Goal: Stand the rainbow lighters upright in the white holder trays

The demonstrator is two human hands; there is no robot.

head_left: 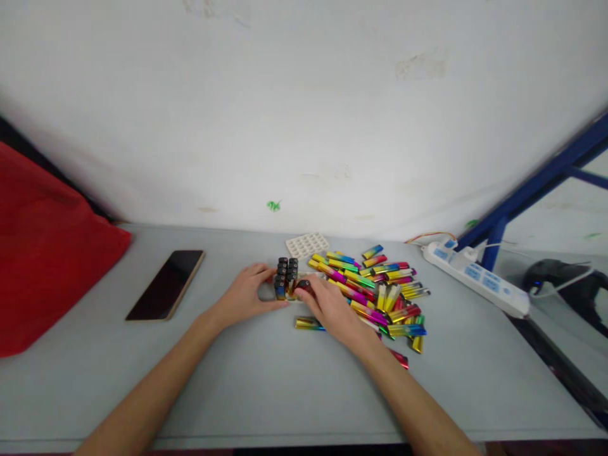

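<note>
My left hand (247, 291) curves around the left end of a small white tray (295, 299), its thumb at the front corner and its fingers behind. Upright lighters with black tops (287, 273) stand in two rows in that tray. Between the thumb and fingers of my right hand (332, 307) is another lighter (304, 285), its black top showing just right of the rows. Its lower part is hidden by the fingers. A loose lighter (308, 323) in gold and blue lies in front of the tray, partly under my right hand.
A heap of shiny multicoloured lighters (370, 285) spreads to the right. An empty white grid tray (307, 244) lies near the wall. Further left are a phone (166, 285) and a red cloth (52, 253). A white power strip (475, 278) sits at the right edge.
</note>
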